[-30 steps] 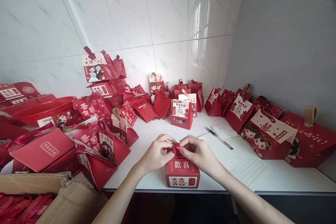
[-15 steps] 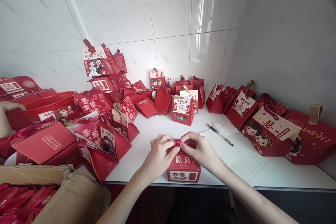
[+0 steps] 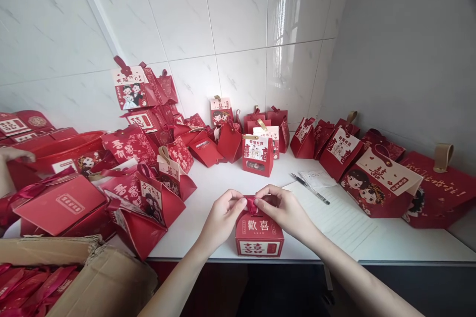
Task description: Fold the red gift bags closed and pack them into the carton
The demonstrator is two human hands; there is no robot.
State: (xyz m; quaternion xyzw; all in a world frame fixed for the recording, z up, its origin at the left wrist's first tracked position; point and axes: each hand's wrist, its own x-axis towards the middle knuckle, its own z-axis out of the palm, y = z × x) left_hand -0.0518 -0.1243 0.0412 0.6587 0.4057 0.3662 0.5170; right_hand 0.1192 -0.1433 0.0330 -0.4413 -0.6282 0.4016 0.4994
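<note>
A small red gift box with white characters on its sloped top stands upright near the table's front edge. On its top sits a dark red ribbon, gathered into a bow-like loop. My left hand pinches the ribbon's left side between thumb and fingers. From the other side my right hand pinches its right part. The fingers hide some of the ribbon and the box's upper edge. Just behind stands a red box with a window and a gold strap.
A pen lies by lined paper at right. Several red gift boxes line the right and back; more are heaped at left. A cardboard carton occupies the front left. Another person's hand rests by a red basket.
Both hands have shifted slightly on the ribbon, and its loop now shows upright between the fingertips. More of the box's lettered top is visible. The view has moved slightly.
</note>
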